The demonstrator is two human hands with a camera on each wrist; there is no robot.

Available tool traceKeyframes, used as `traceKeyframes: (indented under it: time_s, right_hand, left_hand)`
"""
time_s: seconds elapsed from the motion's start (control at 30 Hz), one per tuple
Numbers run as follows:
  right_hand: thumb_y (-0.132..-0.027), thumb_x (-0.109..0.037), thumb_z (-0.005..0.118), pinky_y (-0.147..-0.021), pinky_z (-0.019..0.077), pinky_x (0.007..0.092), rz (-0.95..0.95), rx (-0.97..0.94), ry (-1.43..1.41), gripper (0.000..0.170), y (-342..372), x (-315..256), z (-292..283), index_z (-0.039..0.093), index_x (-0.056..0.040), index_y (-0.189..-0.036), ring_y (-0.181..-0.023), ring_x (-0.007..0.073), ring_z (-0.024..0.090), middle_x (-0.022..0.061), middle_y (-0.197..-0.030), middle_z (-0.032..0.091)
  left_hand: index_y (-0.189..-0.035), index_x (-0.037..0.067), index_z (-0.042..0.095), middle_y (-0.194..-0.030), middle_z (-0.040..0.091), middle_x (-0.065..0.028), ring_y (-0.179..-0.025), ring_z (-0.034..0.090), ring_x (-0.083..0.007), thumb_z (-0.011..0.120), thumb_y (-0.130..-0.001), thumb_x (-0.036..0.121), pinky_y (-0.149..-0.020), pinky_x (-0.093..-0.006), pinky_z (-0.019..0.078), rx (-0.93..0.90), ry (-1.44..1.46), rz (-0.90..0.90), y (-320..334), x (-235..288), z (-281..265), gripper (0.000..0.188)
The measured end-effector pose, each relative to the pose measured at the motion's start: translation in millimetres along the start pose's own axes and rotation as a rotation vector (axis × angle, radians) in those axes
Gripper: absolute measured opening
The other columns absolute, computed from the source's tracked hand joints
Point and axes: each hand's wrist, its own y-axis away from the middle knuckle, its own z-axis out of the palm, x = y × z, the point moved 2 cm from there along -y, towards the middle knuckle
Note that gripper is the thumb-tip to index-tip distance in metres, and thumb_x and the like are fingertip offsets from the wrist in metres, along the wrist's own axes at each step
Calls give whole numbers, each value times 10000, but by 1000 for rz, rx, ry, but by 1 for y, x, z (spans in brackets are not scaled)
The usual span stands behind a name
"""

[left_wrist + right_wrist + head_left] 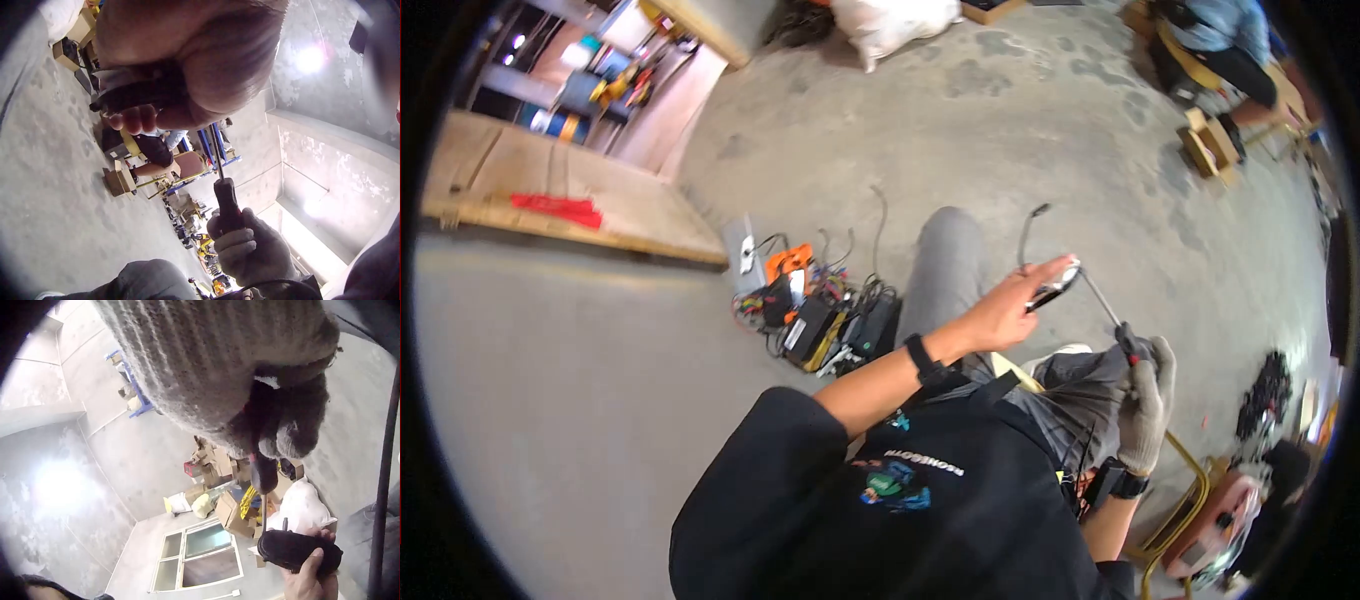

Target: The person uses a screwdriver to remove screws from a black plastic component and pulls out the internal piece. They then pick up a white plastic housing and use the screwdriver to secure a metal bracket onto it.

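The bare left hand (pixel 1000 315) grips a small black device (pixel 299 550) with a short cable trailing from it in the head view. In a knitted glove, the right hand (pixel 1145 405) has its fingers curled round the dark handle of a screwdriver (pixel 227 203). The screwdriver's metal shaft (pixel 1099 297) points at the device's end; whether the tip touches it cannot be told. Palm and fingers partly cover the device in the left wrist view.
Beside the left knee lies a pile of black adapters and cables (pixel 825 325). A wooden bench (pixel 550 200) stands at upper left. A seated person (pixel 1235 45) and an open carton (pixel 1208 145) are at upper right, a pink chair (pixel 1215 530) at lower right.
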Motion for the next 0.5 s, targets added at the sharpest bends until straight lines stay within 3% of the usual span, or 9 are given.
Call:
traceKeyframes:
  time_s: [0.13, 0.2, 0.23, 0.27, 0.33, 0.5]
  right_hand:
    - [-928, -146, 595, -791, 454, 283, 85, -69, -57, 273, -6, 19, -14, 581, 30, -1137, -933, 191, 531, 107, -1126, 545]
    - [-969, -186, 576, -789, 464, 302, -58, -153, 218, 280, -7, 19, -12, 575, 25, -1153, -910, 196, 540, 96, -1074, 564]
    - [-997, -205, 555, -773, 461, 311, -131, -124, 307, 280, -4, 16, -7, 586, 23, -1158, -880, 168, 524, 59, -974, 552]
    - [-997, -205, 555, -773, 461, 311, -132, -128, 308, 280, -5, 16, -7, 586, 23, -1158, -880, 168, 524, 59, -974, 552]
    - [-1014, -333, 581, -640, 429, 197, 87, -83, -68, 460, -6, 20, -9, 531, -19, -1346, -722, 58, 501, 16, -888, 570]
    - [-1017, -316, 574, -621, 422, 190, -5, -106, 11, 423, -7, 22, -14, 552, -11, -1310, -709, 56, 503, 12, -897, 576]
  left_hand:
    - [-1556, 175, 289, -1477, 472, -155, -1253, 485, -382, 469, -689, -109, -1082, -423, 364, 33, 1, 2, 2, -2, 3, 930]
    - [-1560, 161, 289, -1483, 458, -157, -1306, 458, -370, 467, -689, -109, -1127, -412, 335, -24, 24, -72, 2, 0, 2, 930]
    - [-1562, 160, 287, -1484, 460, -152, -1304, 459, -366, 465, -686, -113, -1126, -408, 337, -25, 26, -70, 2, 2, 1, 935]
    - [-1562, 160, 287, -1484, 460, -152, -1304, 459, -366, 465, -686, -113, -1126, -408, 337, -22, 26, -71, 3, 2, 1, 935]
    - [-1562, 161, 287, -1487, 459, -148, -1301, 459, -364, 461, -685, -116, -1122, -402, 339, 2, 17, -36, 3, 1, 2, 937]
    - [-1562, 160, 289, -1506, 447, -136, -1307, 457, -356, 455, -682, -119, -1122, -401, 337, -17, 34, -78, 2, -5, 4, 938]
